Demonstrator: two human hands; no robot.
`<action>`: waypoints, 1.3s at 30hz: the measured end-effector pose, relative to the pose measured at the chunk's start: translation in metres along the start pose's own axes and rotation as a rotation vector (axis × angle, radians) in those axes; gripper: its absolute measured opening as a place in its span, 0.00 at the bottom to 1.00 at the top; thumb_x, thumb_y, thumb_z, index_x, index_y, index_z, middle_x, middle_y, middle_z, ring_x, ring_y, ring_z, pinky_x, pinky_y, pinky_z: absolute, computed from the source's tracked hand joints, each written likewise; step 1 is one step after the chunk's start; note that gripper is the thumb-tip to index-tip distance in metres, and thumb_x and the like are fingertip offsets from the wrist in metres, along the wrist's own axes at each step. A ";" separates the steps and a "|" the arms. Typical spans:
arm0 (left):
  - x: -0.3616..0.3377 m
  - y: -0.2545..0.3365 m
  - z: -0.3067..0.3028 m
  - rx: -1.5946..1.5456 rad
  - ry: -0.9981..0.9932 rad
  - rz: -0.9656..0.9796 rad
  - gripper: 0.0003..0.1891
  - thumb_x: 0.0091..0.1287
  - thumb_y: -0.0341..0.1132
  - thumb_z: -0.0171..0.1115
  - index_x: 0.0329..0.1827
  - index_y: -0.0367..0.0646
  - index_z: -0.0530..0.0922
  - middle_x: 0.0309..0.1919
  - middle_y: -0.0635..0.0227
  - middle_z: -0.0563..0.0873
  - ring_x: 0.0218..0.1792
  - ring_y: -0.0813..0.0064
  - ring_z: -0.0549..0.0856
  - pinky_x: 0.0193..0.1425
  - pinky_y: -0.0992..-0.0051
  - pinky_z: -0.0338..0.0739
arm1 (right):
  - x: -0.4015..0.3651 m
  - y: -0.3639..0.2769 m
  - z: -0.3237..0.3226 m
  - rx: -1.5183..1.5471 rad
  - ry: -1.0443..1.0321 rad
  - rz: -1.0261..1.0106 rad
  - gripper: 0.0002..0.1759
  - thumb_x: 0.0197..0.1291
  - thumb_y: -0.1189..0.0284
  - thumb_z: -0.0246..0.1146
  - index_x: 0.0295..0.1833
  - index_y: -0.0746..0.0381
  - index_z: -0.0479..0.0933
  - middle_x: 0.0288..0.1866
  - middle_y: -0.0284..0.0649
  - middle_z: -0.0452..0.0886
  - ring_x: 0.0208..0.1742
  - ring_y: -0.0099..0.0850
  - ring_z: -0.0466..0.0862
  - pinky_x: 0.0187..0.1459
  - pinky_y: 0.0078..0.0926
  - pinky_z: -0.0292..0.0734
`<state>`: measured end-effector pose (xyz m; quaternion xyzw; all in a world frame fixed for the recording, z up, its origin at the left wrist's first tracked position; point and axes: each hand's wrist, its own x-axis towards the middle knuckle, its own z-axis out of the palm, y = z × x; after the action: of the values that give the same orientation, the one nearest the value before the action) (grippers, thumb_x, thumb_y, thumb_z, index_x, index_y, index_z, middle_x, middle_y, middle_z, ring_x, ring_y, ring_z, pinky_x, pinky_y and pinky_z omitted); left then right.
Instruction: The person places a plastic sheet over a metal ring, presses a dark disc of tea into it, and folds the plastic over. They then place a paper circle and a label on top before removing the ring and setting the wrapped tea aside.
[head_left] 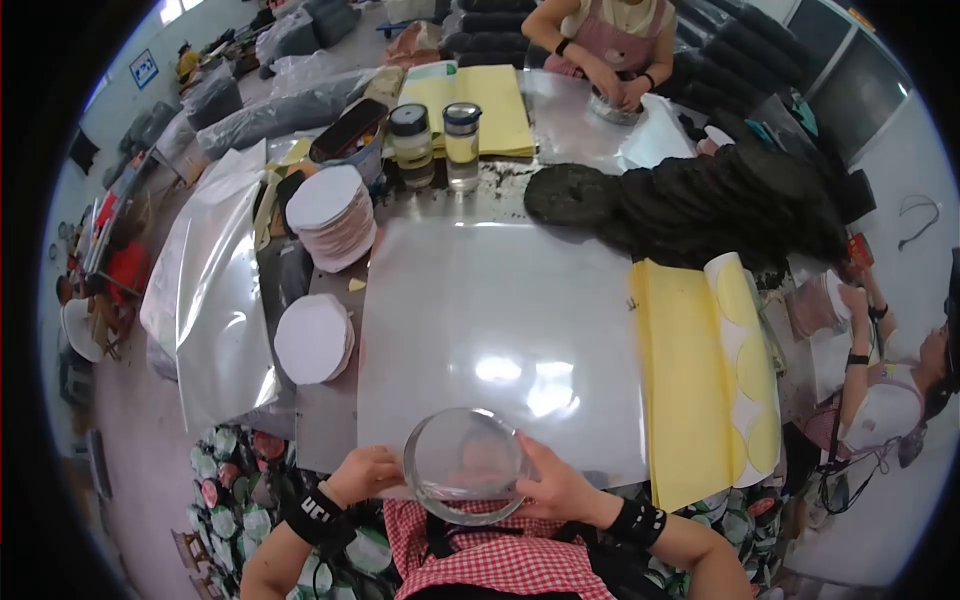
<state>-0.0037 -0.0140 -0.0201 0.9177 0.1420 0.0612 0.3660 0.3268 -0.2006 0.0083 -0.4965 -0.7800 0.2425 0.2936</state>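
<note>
My right hand grips the right side of a clear round container, with the thumb and fingers at its wall. The container is tilted toward me, above the near edge of the table and in front of my checked apron. My left hand is closed beside its left rim, fingertips pinched together; what they hold, if anything, I cannot make out. Just beyond lies a large shiny transparent sheet on the tabletop. To the left of that sheet sits a short stack of round white discs.
A taller disc stack, two lidded bottles and dark round cakes stand farther back. Yellow paper with a round-sticker strip lies right. Two co-workers work at the far side and right. Many packaged pieces lie below.
</note>
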 end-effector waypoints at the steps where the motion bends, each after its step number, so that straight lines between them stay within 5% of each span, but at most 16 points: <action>1: -0.006 0.005 0.002 -0.008 -0.008 -0.018 0.07 0.56 0.33 0.72 0.36 0.46 0.82 0.33 0.66 0.82 0.39 0.57 0.83 0.44 0.62 0.79 | -0.003 -0.009 -0.007 0.024 0.036 0.012 0.24 0.46 0.62 0.78 0.36 0.66 0.72 0.74 0.74 0.58 0.73 0.67 0.66 0.71 0.52 0.68; 7: 0.029 0.009 -0.029 -0.027 -0.021 -0.126 0.04 0.59 0.32 0.68 0.36 0.44 0.83 0.33 0.64 0.83 0.38 0.56 0.82 0.43 0.62 0.79 | 0.015 -0.016 0.026 0.028 -0.097 -0.153 0.23 0.46 0.62 0.77 0.37 0.65 0.75 0.74 0.74 0.58 0.72 0.66 0.67 0.70 0.49 0.70; 9: 0.062 0.042 -0.079 0.070 0.313 -0.107 0.04 0.60 0.28 0.66 0.37 0.43 0.84 0.34 0.64 0.84 0.38 0.58 0.84 0.43 0.64 0.80 | 0.031 0.001 0.034 -0.008 -0.144 -0.171 0.22 0.48 0.62 0.77 0.38 0.65 0.76 0.74 0.74 0.59 0.71 0.66 0.68 0.69 0.48 0.71; 12: 0.046 0.061 -0.053 0.169 0.147 0.102 0.05 0.59 0.30 0.67 0.36 0.45 0.83 0.35 0.65 0.84 0.37 0.60 0.83 0.42 0.64 0.79 | 0.047 0.044 0.013 0.064 0.022 0.259 0.21 0.52 0.62 0.76 0.38 0.66 0.76 0.74 0.74 0.57 0.71 0.66 0.68 0.68 0.47 0.71; 14: 0.033 0.051 -0.025 0.218 0.037 0.185 0.06 0.58 0.32 0.68 0.37 0.45 0.83 0.36 0.66 0.84 0.37 0.60 0.83 0.41 0.65 0.79 | 0.048 0.065 -0.004 -0.150 0.332 0.496 0.25 0.54 0.60 0.74 0.46 0.68 0.76 0.74 0.75 0.56 0.67 0.65 0.71 0.66 0.48 0.71; 17: 0.023 0.009 -0.011 0.267 -0.104 -0.018 0.11 0.56 0.36 0.71 0.41 0.48 0.83 0.38 0.67 0.84 0.41 0.63 0.84 0.45 0.65 0.80 | 0.044 0.065 0.002 -0.158 0.319 0.501 0.38 0.54 0.60 0.75 0.66 0.67 0.72 0.73 0.73 0.59 0.69 0.65 0.70 0.67 0.50 0.71; 20: 0.049 0.017 -0.063 0.447 0.296 -0.188 0.16 0.57 0.39 0.72 0.46 0.43 0.81 0.43 0.64 0.85 0.45 0.60 0.85 0.47 0.64 0.80 | -0.036 0.054 0.046 -0.315 0.096 0.240 0.39 0.57 0.62 0.71 0.72 0.66 0.68 0.73 0.65 0.65 0.73 0.56 0.70 0.68 0.48 0.72; 22: 0.057 -0.008 -0.077 0.673 0.483 -0.463 0.21 0.58 0.39 0.72 0.52 0.37 0.80 0.50 0.56 0.85 0.50 0.53 0.85 0.52 0.61 0.81 | -0.090 0.021 0.045 -0.038 -0.010 -0.057 0.24 0.64 0.69 0.62 0.66 0.63 0.76 0.67 0.55 0.77 0.68 0.51 0.77 0.68 0.44 0.73; 23: 0.051 -0.033 -0.082 0.717 0.569 -0.557 0.24 0.59 0.38 0.72 0.55 0.34 0.79 0.54 0.52 0.85 0.53 0.50 0.84 0.54 0.60 0.80 | -0.122 0.007 0.041 0.254 -0.276 0.341 0.21 0.66 0.68 0.58 0.64 0.58 0.78 0.62 0.51 0.80 0.61 0.48 0.81 0.65 0.41 0.76; 24: 0.044 -0.046 -0.081 0.686 0.543 -0.567 0.25 0.59 0.37 0.72 0.56 0.33 0.78 0.57 0.49 0.83 0.55 0.48 0.84 0.56 0.58 0.80 | -0.118 -0.006 0.007 0.315 -0.398 0.350 0.19 0.63 0.69 0.61 0.60 0.57 0.80 0.56 0.47 0.82 0.53 0.43 0.82 0.55 0.37 0.76; 27: 0.037 -0.055 -0.083 0.665 0.493 -0.519 0.22 0.61 0.33 0.69 0.58 0.32 0.78 0.59 0.47 0.82 0.55 0.47 0.84 0.56 0.57 0.80 | -0.034 0.018 -0.092 -0.193 0.122 0.179 0.14 0.53 0.73 0.68 0.47 0.55 0.84 0.37 0.37 0.87 0.28 0.28 0.85 0.27 0.27 0.78; 28: 0.038 -0.051 -0.087 0.689 0.485 -0.504 0.20 0.61 0.31 0.68 0.56 0.34 0.79 0.57 0.49 0.84 0.51 0.49 0.86 0.53 0.58 0.81 | -0.013 0.055 -0.110 -0.468 0.165 0.169 0.07 0.54 0.73 0.70 0.40 0.56 0.84 0.32 0.37 0.86 0.27 0.30 0.85 0.27 0.28 0.78; 30: 0.039 -0.052 -0.088 0.730 0.506 -0.503 0.17 0.61 0.29 0.68 0.54 0.36 0.81 0.54 0.51 0.86 0.47 0.51 0.87 0.49 0.60 0.82 | 0.067 0.118 -0.160 -0.265 0.233 0.483 0.05 0.62 0.68 0.67 0.38 0.57 0.83 0.28 0.39 0.84 0.24 0.36 0.82 0.28 0.32 0.77; 34: 0.037 -0.050 -0.077 0.884 0.644 -0.450 0.11 0.58 0.28 0.68 0.45 0.45 0.84 0.40 0.63 0.90 0.35 0.62 0.89 0.38 0.66 0.82 | 0.177 0.259 -0.191 -0.841 0.349 0.333 0.19 0.50 0.66 0.72 0.48 0.59 0.79 0.41 0.42 0.79 0.46 0.43 0.82 0.44 0.40 0.80; 37: 0.038 -0.045 -0.075 0.856 0.703 -0.468 0.12 0.55 0.28 0.69 0.43 0.49 0.83 0.35 0.65 0.90 0.32 0.64 0.89 0.35 0.66 0.81 | 0.190 0.272 -0.197 -0.729 0.276 0.338 0.32 0.45 0.62 0.76 0.57 0.60 0.78 0.47 0.45 0.78 0.52 0.44 0.79 0.50 0.39 0.80; 39: 0.040 -0.041 -0.075 0.676 0.613 -0.562 0.14 0.54 0.30 0.71 0.45 0.48 0.83 0.35 0.63 0.89 0.33 0.60 0.88 0.36 0.64 0.81 | 0.173 0.243 -0.206 -0.204 0.014 0.586 0.37 0.47 0.58 0.77 0.63 0.59 0.76 0.49 0.48 0.80 0.52 0.46 0.80 0.53 0.39 0.78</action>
<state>0.0095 0.0757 0.0069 0.8510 0.4945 0.1771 -0.0059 0.5667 0.0703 0.0293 -0.7290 -0.6218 0.2337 0.1653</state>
